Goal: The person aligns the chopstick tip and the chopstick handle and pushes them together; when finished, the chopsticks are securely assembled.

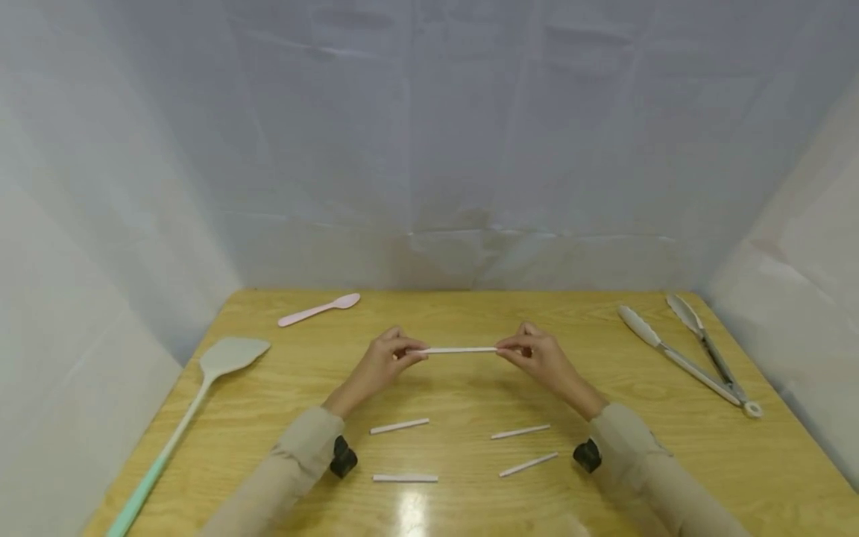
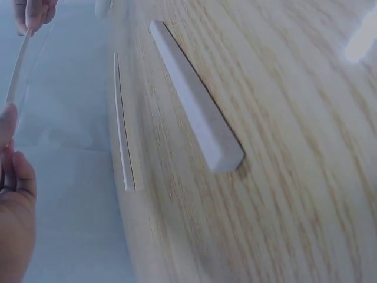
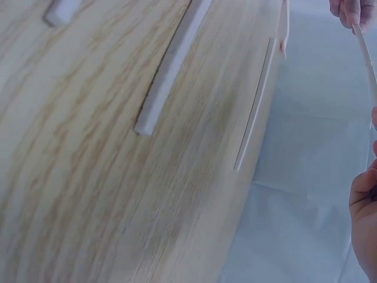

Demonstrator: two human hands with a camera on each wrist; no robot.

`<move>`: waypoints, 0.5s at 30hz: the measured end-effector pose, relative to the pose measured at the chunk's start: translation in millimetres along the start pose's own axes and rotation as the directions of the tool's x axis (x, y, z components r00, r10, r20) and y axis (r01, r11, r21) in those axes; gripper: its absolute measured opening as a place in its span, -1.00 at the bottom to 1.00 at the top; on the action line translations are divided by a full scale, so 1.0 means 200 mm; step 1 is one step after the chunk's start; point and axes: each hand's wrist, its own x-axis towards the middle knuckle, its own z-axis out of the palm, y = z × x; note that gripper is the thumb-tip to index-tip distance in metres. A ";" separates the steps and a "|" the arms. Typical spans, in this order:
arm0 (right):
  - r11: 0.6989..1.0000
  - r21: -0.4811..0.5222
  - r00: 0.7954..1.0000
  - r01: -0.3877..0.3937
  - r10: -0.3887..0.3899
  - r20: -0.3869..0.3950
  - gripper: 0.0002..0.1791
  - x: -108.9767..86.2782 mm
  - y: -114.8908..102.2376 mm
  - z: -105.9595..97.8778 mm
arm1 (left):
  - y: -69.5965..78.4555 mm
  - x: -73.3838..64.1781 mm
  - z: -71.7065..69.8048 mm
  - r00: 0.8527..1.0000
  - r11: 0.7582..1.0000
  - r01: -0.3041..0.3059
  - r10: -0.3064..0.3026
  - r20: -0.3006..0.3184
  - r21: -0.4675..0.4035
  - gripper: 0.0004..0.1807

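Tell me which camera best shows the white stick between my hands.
The head view: there the white stick spans uncropped from the left hand to the right hand, both grips visible. The left wrist view shows it slanting near the picture's left edge; the right wrist view has it at the right edge, partly cut off.

In its wrist view, the cropped left grip (image 2: 16, 218) hides one end of the held stick (image 2: 19, 68).

no text, label, brand, number or sign can be read in any view
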 end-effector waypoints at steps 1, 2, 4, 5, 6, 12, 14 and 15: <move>1.000 0.002 1.000 0.003 -0.003 -0.001 -0.85 0.00 0.00 0.00 | 0.00 0.00 0.00 1.000 1.000 0.006 -0.006 0.001 -0.004 -0.81; 1.000 0.006 1.000 0.004 -0.004 -0.003 -0.85 0.00 0.00 0.00 | 0.00 0.00 0.00 1.000 1.000 0.015 -0.015 0.004 -0.007 -0.81; 1.000 0.009 1.000 0.004 -0.004 -0.008 -0.85 0.01 0.00 0.01 | 0.00 0.00 0.00 1.000 1.000 0.028 -0.028 0.004 -0.010 -0.81; 1.000 0.007 1.000 0.005 -0.005 -0.010 -0.85 0.01 0.00 0.01 | 0.00 0.00 0.00 0.999 0.999 0.032 -0.032 0.001 -0.010 -0.82; 1.000 0.007 1.000 0.003 -0.003 -0.013 -0.84 0.01 0.00 0.02 | 0.00 0.00 0.00 0.999 0.999 0.032 -0.032 -0.003 -0.007 -0.82; 1.000 0.001 0.999 0.002 -0.002 -0.033 -0.83 0.01 -0.04 0.03 | 0.00 0.01 -0.01 0.999 1.000 -0.015 0.015 -0.047 0.000 -0.85; 1.000 0.004 0.999 0.015 -0.015 -0.033 -0.83 0.02 -0.09 0.03 | 0.01 0.01 -0.01 0.998 0.999 -0.036 0.035 -0.058 -0.006 -0.85; 1.000 0.005 0.999 0.019 -0.019 -0.031 -0.84 0.03 -0.11 0.02 | 0.01 0.01 -0.01 0.997 0.999 -0.043 0.042 -0.061 -0.008 -0.85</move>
